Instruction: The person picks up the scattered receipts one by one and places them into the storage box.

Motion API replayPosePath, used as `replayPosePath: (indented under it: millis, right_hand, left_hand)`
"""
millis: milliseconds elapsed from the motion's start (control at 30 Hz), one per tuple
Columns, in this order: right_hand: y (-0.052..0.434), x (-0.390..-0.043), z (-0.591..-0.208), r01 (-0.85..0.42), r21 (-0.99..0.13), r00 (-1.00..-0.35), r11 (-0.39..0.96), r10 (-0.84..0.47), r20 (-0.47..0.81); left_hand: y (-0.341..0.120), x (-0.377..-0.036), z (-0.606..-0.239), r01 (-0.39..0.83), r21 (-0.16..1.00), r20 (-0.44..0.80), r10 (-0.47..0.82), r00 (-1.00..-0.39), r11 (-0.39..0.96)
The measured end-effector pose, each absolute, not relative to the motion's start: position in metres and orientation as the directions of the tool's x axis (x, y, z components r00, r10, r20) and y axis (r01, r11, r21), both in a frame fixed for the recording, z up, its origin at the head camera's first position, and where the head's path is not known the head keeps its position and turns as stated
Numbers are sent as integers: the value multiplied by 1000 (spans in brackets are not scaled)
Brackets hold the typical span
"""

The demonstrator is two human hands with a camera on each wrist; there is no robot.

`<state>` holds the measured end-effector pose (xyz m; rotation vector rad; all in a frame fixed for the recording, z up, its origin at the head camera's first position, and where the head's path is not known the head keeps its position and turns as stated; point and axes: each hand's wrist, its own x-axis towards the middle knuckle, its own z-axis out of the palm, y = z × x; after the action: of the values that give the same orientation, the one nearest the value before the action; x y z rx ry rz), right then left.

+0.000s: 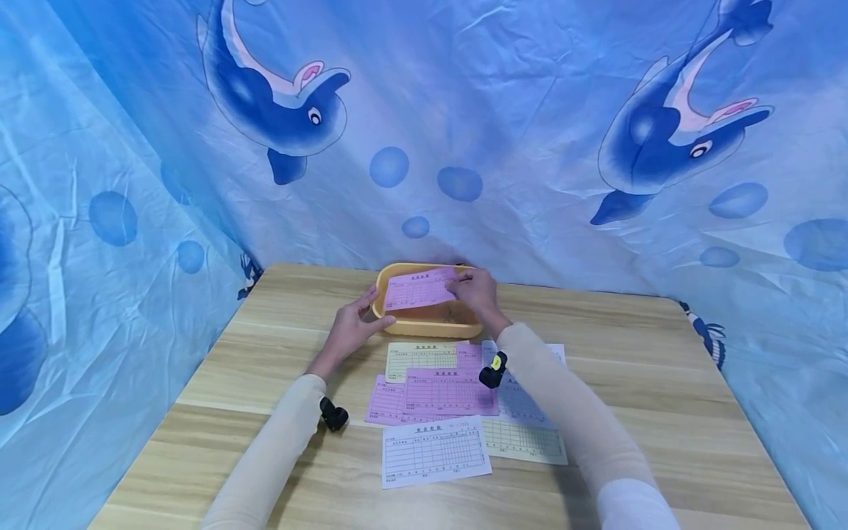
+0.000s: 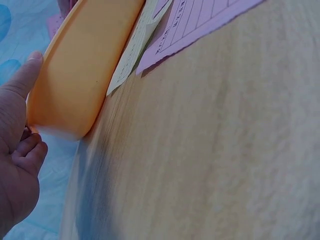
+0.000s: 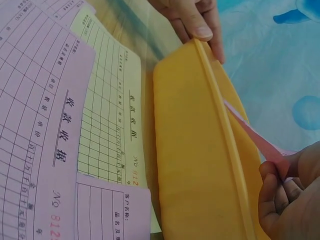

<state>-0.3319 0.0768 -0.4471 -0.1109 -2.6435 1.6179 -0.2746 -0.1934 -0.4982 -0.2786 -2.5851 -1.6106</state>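
Observation:
At the far side of the table stands a yellow plastic basket point(image 1: 433, 329). My left hand point(image 1: 350, 325) holds its left end, with the thumb at the front rim and the fingers around the end wall. Between thumb and fingers, my right hand point(image 1: 478, 291) pinches the right edge of a pink receipt slip point(image 1: 419, 288). The slip is tilted within the basket's opening, its left part below the rim in the right wrist view. Part of the basket's floor shows under it; the rest is hidden by the slip and hand.
In front of the basket, loose receipt slips overlap on the wooden table point(image 1: 662, 412): a yellow slip point(image 1: 417, 361), pink slips point(image 1: 450, 391), a bluish slip point(image 1: 523, 401), a pale green slip point(image 1: 526, 442) and a white slip point(image 1: 436, 453). A blue dolphin-print curtain point(image 1: 530, 243) hangs behind.

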Motion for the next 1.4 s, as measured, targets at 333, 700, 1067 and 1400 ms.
replayPosePath:
  millis: [333,700,1067,1400]
  right_hand:
    - [70,-333,-454,28,-867,-997,498,70,9]
    - [64,-334,-458,68,-842,-998,535,39,-55]
    - [74,-328,-451,-72,-786,-995,614,-99,14]
    - [101,-323,-410,-53,-791,-978,609,-193,-83]
  left_hand:
    - [-193,-273,-497,188,883,156,108,-982,429]
    - [-193,-272,-500,201,883,168,113,-979,424]
    - [-194,-271,-500,184,887,148,116,-982,423]
    - [-196,-273,-499,208,887,171,126,-977,411]
